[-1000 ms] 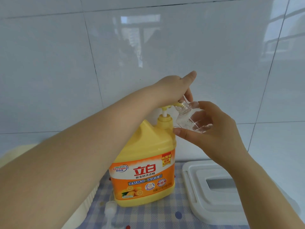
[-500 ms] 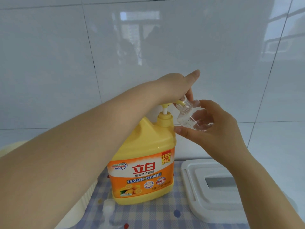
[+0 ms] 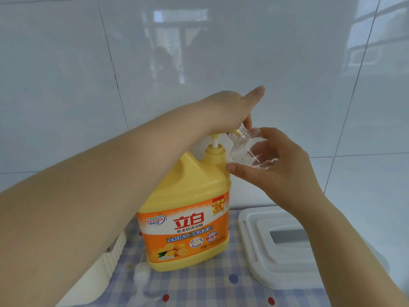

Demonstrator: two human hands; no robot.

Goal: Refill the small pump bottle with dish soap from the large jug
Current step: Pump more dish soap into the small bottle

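Mid-fill: my left hand (image 3: 230, 109) clamped over large jug (image 3: 188, 209) pump, right hand (image 3: 272, 165) gripping tilted small bottle (image 3: 250, 151) at spout (image 3: 235, 132); next press needs mouth kept aligned

Jug (image 3: 188, 218) label: "立白" big red; corner tag "120".
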